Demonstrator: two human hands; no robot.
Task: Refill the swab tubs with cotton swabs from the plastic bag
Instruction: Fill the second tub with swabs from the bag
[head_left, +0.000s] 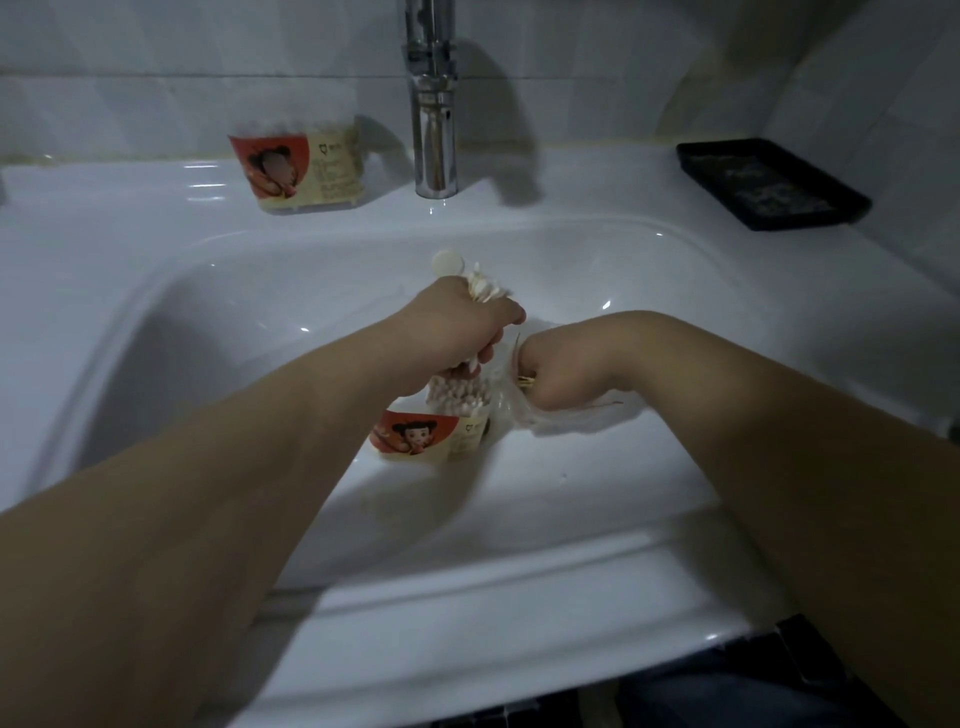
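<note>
Two clear plastic swab tubs with red cartoon labels: the first tub (298, 174) stands on the sink ledge at upper left, the second tub (434, 434) in the white basin (208, 312) at centre frame. The left hand (457, 332) grips one bundle of white cotton swabs (485, 291) just above the second tub. The right hand (566, 369) curls its fingers round one clear plastic bag (519, 410) just right of that tub. One chrome tap (434, 130) stands at top centre, one black rectangular tray (769, 182) at upper right.

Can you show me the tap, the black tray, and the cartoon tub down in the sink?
tap (435, 145), head view, on its shiny upright pipe.
black tray (769, 182), head view, on its bare floor.
cartoon tub (415, 434), head view, on its red label.
</note>
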